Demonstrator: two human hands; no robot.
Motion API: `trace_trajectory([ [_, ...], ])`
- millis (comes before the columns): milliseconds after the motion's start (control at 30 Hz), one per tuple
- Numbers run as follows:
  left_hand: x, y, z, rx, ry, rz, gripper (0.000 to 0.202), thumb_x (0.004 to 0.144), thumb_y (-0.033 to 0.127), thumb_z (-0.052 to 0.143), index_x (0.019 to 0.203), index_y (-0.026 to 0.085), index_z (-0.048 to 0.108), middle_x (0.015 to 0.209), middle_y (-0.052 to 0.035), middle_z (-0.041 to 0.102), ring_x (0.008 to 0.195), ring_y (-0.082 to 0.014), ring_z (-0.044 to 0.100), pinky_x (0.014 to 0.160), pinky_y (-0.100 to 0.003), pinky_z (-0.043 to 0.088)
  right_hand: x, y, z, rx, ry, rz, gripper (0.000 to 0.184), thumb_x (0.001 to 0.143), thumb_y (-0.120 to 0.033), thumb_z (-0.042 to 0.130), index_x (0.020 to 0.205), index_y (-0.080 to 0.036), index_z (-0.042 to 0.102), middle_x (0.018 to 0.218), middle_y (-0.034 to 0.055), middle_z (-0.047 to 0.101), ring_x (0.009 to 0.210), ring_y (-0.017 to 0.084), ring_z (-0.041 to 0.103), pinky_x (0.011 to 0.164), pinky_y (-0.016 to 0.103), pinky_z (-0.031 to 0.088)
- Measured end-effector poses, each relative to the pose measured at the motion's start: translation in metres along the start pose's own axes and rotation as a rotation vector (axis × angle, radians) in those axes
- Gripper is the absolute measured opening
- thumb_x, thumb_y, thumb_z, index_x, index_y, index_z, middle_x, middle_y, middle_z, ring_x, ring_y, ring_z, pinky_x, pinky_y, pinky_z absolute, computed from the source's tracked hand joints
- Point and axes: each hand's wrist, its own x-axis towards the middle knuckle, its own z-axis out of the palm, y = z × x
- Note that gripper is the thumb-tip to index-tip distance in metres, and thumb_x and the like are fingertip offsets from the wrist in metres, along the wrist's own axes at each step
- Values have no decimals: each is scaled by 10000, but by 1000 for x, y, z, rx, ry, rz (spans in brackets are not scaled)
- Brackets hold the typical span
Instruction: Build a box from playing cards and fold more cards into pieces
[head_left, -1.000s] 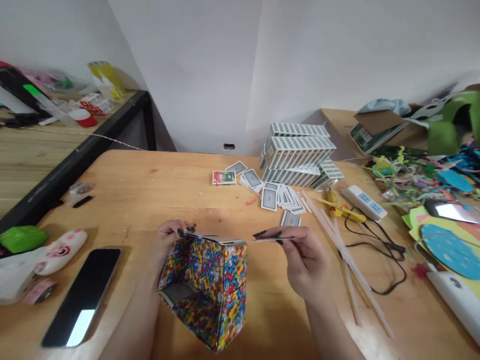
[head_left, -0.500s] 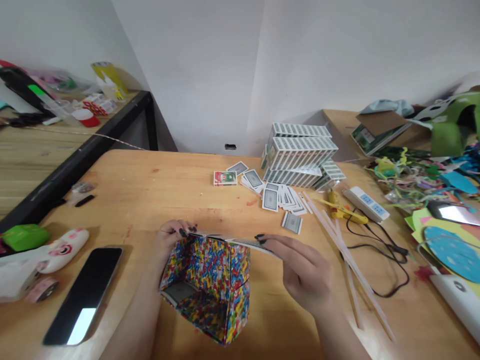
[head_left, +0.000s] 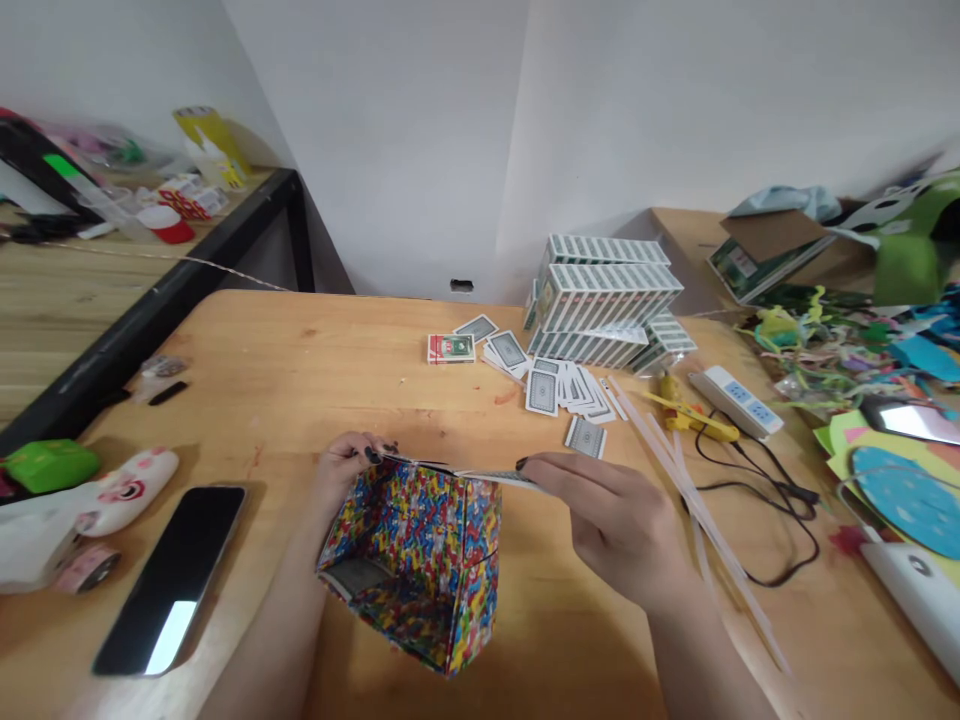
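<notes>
A box with a multicoloured pattern (head_left: 420, 520), its open side facing me, is held above the table in front of me. My left hand (head_left: 341, 475) pinches its upper left edge, fingers closed. A grey-backed panel, like a playing card (head_left: 361, 575), shows inside the box at lower left. Between the thumb and fingers of my right hand (head_left: 619, 520) is a playing card (head_left: 504, 478), seen nearly edge-on. Its left end meets the top right edge of the box; whether it is attached there I cannot tell.
Loose playing cards (head_left: 541, 392), a card pack (head_left: 451, 348) and stacked card cartons (head_left: 607, 298) lie behind. To the right are clear sticks (head_left: 701, 510), a yellow glue gun (head_left: 694, 420) and a power strip (head_left: 736, 400). A phone (head_left: 172, 580) lies left.
The view has shifted slightly. The card in my right hand now appears flatter, more edge-on, with less of its back showing. My left hand keeps its hold on the box.
</notes>
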Motion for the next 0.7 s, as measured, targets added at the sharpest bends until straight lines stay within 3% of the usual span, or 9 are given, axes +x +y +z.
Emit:
trace_trajectory([
  [500,0,-4,5,11,47,-87,257,433,278,810,484,184,576,539,28,606,613,-162,602,673,-297,475,1,6,12,63,28,13,525,630,60,332,1015,-175,602,943,68,673,828,155,644,649,262,542],
  [700,0,-2,8,-2,73,-69,244,420,251,803,472,196,571,534,32,602,606,-164,594,696,-314,470,-6,9,17,109,186,42,528,654,80,330,997,-203,614,907,43,682,842,143,646,707,266,547],
])
